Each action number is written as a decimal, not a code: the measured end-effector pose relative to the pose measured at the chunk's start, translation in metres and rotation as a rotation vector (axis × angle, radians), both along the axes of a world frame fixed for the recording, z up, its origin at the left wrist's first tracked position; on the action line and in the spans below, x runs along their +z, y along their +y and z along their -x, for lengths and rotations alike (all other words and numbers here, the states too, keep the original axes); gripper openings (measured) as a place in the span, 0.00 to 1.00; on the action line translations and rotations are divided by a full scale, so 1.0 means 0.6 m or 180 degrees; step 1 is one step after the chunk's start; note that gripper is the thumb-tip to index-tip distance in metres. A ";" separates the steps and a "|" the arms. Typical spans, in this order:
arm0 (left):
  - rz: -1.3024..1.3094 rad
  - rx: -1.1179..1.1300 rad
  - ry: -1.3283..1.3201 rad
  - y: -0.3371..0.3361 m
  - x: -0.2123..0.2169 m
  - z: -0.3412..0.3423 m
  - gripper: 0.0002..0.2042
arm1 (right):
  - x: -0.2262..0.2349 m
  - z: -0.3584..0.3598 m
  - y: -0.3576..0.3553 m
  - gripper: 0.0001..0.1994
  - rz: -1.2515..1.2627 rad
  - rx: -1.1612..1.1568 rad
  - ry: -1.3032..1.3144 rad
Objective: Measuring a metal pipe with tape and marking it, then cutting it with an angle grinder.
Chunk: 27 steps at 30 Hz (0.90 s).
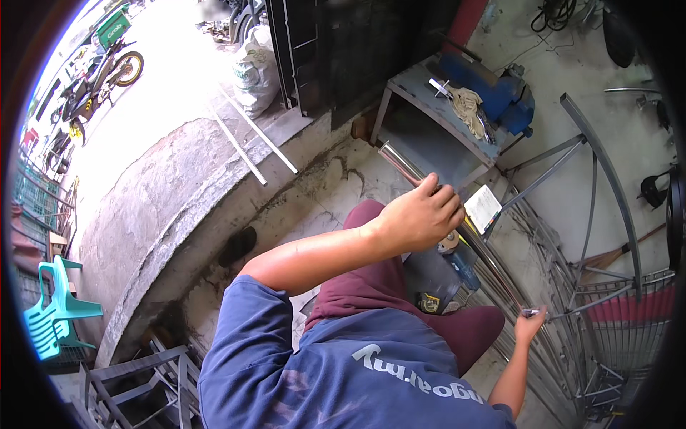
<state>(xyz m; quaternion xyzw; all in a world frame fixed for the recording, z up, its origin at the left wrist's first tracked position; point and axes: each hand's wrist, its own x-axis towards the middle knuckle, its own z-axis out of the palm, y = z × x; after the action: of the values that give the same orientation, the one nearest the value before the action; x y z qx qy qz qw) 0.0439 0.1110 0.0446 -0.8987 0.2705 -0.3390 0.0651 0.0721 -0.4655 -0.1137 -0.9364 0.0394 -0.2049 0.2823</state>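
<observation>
My left hand (421, 217) is closed round a shiny metal tube (400, 163), whose end sticks out past my fingers toward the bench. The tube slants down to the right, toward my right hand (530, 325). That hand is closed at the thumb and fingers on a small light-and-dark object (529, 312), too small to name, beside the tubes. A white notepad-like block (484, 209) lies just right of my left hand. Below it, an angle grinder (461, 268) rests near my knees, and a black-and-yellow tape measure (429, 302) sits by my leg.
A metal bench (429, 100) carries a blue vise (516, 104) and a cloth glove (468, 111). Curved metal framework (607, 164) and long bars stand at right. Two pale tubes (243, 143) lie across the concrete step. A turquoise chair (57, 307) and metal frames (143, 382) are at left.
</observation>
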 end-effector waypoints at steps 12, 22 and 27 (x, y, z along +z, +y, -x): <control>-0.0017 -0.0519 -0.0440 -0.036 0.004 0.007 0.06 | 0.075 0.046 0.153 0.23 0.0120 0.0442 0.0407; 0.0207 -0.0305 -0.0176 -0.093 -0.019 -0.017 0.09 | 0.217 0.010 0.529 0.25 -0.0370 0.1845 0.0586; 0.0072 0.0156 0.0373 -0.096 -0.041 0.003 0.11 | 0.208 0.011 0.539 0.30 -0.0265 0.1332 0.0339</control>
<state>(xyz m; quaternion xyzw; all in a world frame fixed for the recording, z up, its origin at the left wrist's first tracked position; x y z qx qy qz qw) 0.0418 0.0532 0.0202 -0.9241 0.2478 -0.2871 0.0474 0.0654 -0.1421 0.0110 -0.9212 -0.1325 -0.0902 0.3545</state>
